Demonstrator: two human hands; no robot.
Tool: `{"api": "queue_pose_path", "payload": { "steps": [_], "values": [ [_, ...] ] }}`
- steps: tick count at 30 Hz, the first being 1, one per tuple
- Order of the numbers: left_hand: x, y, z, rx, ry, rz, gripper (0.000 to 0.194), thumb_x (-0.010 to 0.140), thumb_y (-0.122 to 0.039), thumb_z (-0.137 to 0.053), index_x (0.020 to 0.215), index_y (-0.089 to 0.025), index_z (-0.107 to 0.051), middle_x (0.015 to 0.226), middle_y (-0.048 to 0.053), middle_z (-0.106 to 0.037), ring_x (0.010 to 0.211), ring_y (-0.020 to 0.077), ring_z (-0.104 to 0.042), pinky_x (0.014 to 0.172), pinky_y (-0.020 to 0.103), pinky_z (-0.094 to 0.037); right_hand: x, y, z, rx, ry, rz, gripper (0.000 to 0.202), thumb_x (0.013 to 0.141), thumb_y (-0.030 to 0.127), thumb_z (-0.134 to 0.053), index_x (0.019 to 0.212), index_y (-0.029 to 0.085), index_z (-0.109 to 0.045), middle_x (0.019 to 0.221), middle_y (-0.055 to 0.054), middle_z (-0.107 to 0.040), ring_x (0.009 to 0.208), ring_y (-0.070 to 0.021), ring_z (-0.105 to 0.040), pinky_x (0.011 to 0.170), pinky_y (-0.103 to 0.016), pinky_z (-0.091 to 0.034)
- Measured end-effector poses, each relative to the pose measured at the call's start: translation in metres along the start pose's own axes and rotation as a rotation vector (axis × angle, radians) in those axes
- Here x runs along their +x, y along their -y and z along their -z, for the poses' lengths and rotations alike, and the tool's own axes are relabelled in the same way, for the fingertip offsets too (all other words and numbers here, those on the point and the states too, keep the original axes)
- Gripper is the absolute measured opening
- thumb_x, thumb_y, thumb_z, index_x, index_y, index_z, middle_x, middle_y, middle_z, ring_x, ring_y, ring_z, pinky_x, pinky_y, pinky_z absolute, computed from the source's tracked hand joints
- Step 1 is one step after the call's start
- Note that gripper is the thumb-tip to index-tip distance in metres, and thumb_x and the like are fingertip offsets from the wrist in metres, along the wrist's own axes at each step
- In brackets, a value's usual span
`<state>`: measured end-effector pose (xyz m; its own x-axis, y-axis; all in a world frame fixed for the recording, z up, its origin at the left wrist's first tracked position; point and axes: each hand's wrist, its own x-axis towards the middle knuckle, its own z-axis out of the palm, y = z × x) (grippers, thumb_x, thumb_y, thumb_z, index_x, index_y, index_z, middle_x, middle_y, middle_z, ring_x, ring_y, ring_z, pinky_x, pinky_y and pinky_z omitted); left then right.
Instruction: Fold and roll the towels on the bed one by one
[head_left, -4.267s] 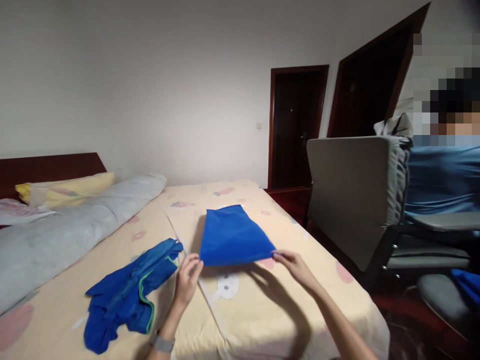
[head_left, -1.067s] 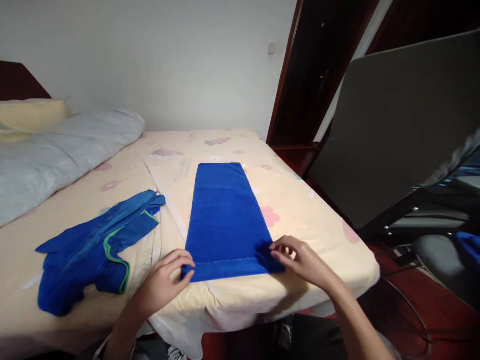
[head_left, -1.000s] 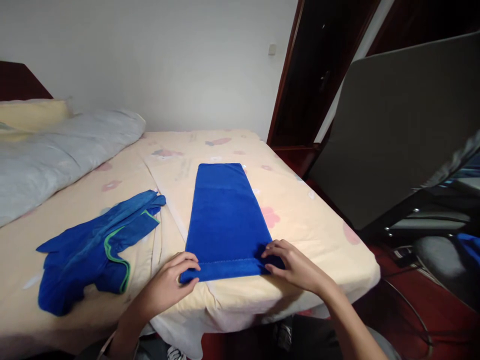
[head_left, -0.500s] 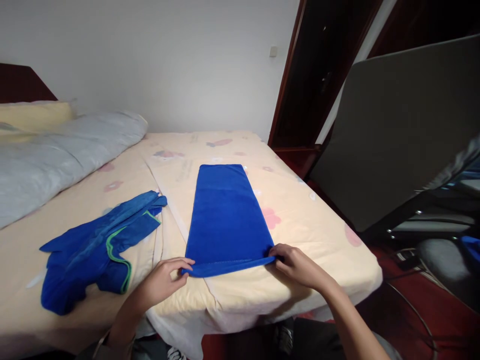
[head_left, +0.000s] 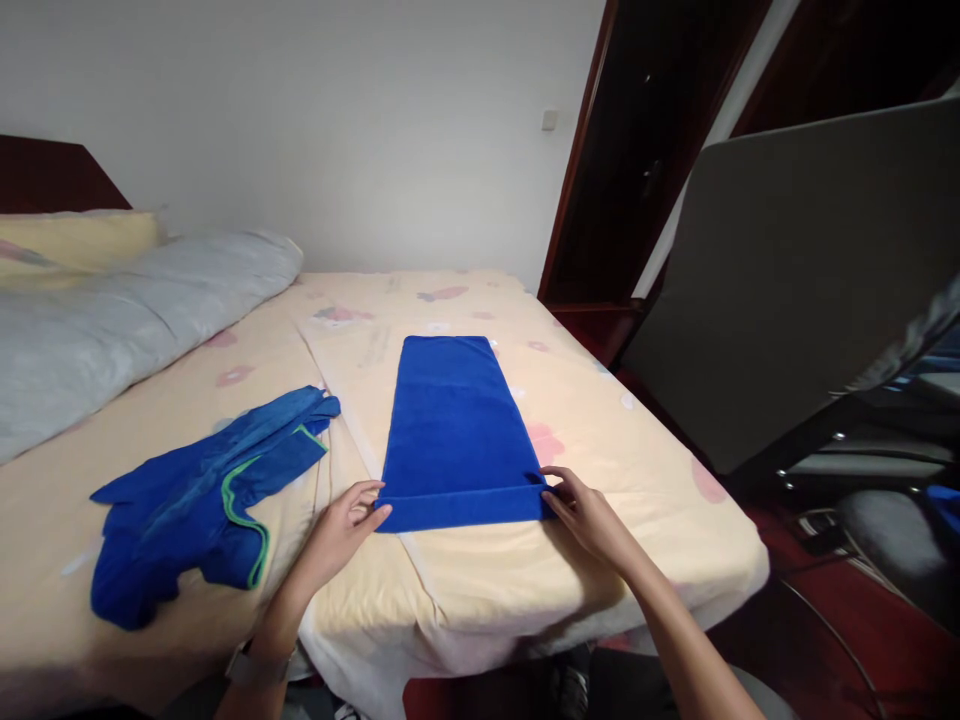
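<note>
A blue towel [head_left: 457, 420] lies flat on the bed as a long strip, its near end turned over into a narrow band. My left hand [head_left: 346, 525] pinches the left corner of that band between thumb and fingers. At the opposite corner, my right hand [head_left: 585, 508] grips the band the same way. To the left lies a second blue cloth [head_left: 187, 500], crumpled, with green edging along part of it.
The bed [head_left: 465, 590] has a pale yellow flowered sheet. A grey rolled quilt [head_left: 150, 310] and a yellow pillow [head_left: 82, 238] are at the left. On the right stands a large dark panel [head_left: 795, 270], with a door [head_left: 611, 150] behind it.
The towel's near edge has been folded over away from me, making a wider flat band. Both hands have moved slightly forward with its corners. The view has shifted slightly.
</note>
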<state>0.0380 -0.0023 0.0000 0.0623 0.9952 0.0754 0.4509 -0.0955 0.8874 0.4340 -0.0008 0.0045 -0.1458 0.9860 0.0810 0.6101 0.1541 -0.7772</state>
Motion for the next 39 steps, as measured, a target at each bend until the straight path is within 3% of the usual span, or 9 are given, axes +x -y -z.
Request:
{"api": "queue_pose_path", "payload": {
  "steps": [5, 10, 17, 23, 27, 29, 32, 36, 39],
  "values": [
    [-0.005, 0.004, -0.001, -0.015, -0.026, 0.035, 0.048, 0.079, -0.048, -0.068, 0.116, -0.018, -0.062, 0.099, 0.006, -0.067, 0.089, 0.0195, -0.071, 0.081, 0.033, -0.058, -0.001, -0.008, 0.005, 0.206, 0.002, -0.112, 0.044, 0.083, 0.044, -0.065, 0.12, 0.022, -0.053, 0.092, -0.006, -0.072, 0.091, -0.0245, -0.07, 0.08, -0.035, -0.055],
    [-0.002, 0.0, -0.011, 0.015, -0.114, 0.026, 0.045, 0.078, -0.049, -0.066, 0.109, -0.017, -0.063, 0.084, 0.002, -0.066, 0.077, 0.0184, -0.071, 0.07, 0.028, -0.056, 0.005, -0.024, 0.0, 0.389, -0.007, -0.295, 0.043, 0.074, 0.052, -0.071, 0.099, 0.019, -0.059, 0.083, -0.006, -0.071, 0.08, -0.0242, -0.071, 0.067, -0.033, -0.056],
    [-0.011, -0.011, -0.005, 0.12, -0.148, 0.013, 0.04, 0.08, -0.048, -0.063, 0.108, -0.018, -0.063, 0.075, -0.001, -0.064, 0.064, 0.0165, -0.068, 0.061, 0.025, -0.051, -0.002, -0.015, 0.015, 0.263, -0.023, -0.135, 0.042, 0.084, 0.053, -0.063, 0.108, 0.022, -0.048, 0.078, -0.002, -0.07, 0.072, -0.0203, -0.066, 0.062, -0.029, -0.048],
    [-0.023, -0.009, -0.009, 0.299, -0.151, -0.009, 0.032, 0.081, -0.037, -0.062, 0.108, -0.021, -0.064, 0.088, 0.002, -0.069, 0.059, 0.0157, -0.067, 0.061, 0.027, -0.054, -0.008, -0.008, 0.014, 0.076, 0.096, -0.065, 0.018, 0.087, 0.035, -0.059, 0.099, 0.022, -0.057, 0.075, 0.0, -0.066, 0.069, -0.0176, -0.062, 0.061, -0.027, -0.044],
    [-0.025, -0.004, -0.013, 0.508, -0.188, -0.181, 0.029, 0.086, -0.029, -0.059, 0.114, -0.027, -0.065, 0.112, 0.005, -0.067, 0.081, 0.0188, -0.07, 0.076, 0.031, -0.057, -0.009, -0.008, 0.009, -0.131, 0.063, -0.049, 0.018, 0.086, 0.031, -0.061, 0.103, 0.026, -0.06, 0.09, -0.001, -0.067, 0.075, -0.019, -0.064, 0.066, -0.029, -0.046],
    [-0.025, -0.005, -0.012, 0.6, -0.197, -0.279, 0.025, 0.088, -0.026, -0.06, 0.112, -0.028, -0.066, 0.111, 0.005, -0.066, 0.095, 0.0217, -0.069, 0.085, 0.033, -0.056, -0.011, -0.007, 0.011, -0.234, 0.027, -0.022, 0.019, 0.086, 0.031, -0.063, 0.104, 0.027, -0.063, 0.102, -0.004, -0.065, 0.081, -0.0209, -0.065, 0.068, -0.031, -0.049],
    [-0.026, -0.01, -0.008, 0.679, -0.205, -0.41, 0.019, 0.09, -0.024, -0.061, 0.106, -0.027, -0.069, 0.107, 0.005, -0.067, 0.099, 0.0237, -0.066, 0.089, 0.036, -0.053, -0.013, -0.002, 0.019, -0.29, -0.001, 0.045, 0.02, 0.086, 0.029, -0.066, 0.106, 0.027, -0.065, 0.113, -0.007, -0.061, 0.094, -0.0245, -0.065, 0.076, -0.034, -0.053],
    [-0.032, -0.025, -0.014, 0.675, -0.215, -0.595, 0.021, 0.096, -0.018, -0.052, 0.103, -0.024, -0.071, 0.107, 0.007, -0.07, 0.104, 0.0231, -0.066, 0.093, 0.038, -0.051, -0.013, 0.014, 0.016, -0.272, -0.04, 0.24, 0.018, 0.094, 0.03, -0.058, 0.109, 0.026, -0.066, 0.12, -0.009, -0.059, 0.112, -0.0256, -0.06, 0.096, -0.039, -0.051],
    [-0.037, -0.037, -0.028, 0.673, -0.133, -0.71, 0.027, 0.097, -0.015, -0.048, 0.112, -0.022, -0.07, 0.115, 0.008, -0.071, 0.111, 0.0226, -0.065, 0.098, 0.038, -0.051, -0.013, 0.03, -0.006, -0.304, -0.079, 0.401, 0.024, 0.099, 0.027, -0.052, 0.118, 0.023, -0.065, 0.123, -0.011, -0.061, 0.116, -0.0259, -0.059, 0.101, -0.042, -0.051]
  ]
}}
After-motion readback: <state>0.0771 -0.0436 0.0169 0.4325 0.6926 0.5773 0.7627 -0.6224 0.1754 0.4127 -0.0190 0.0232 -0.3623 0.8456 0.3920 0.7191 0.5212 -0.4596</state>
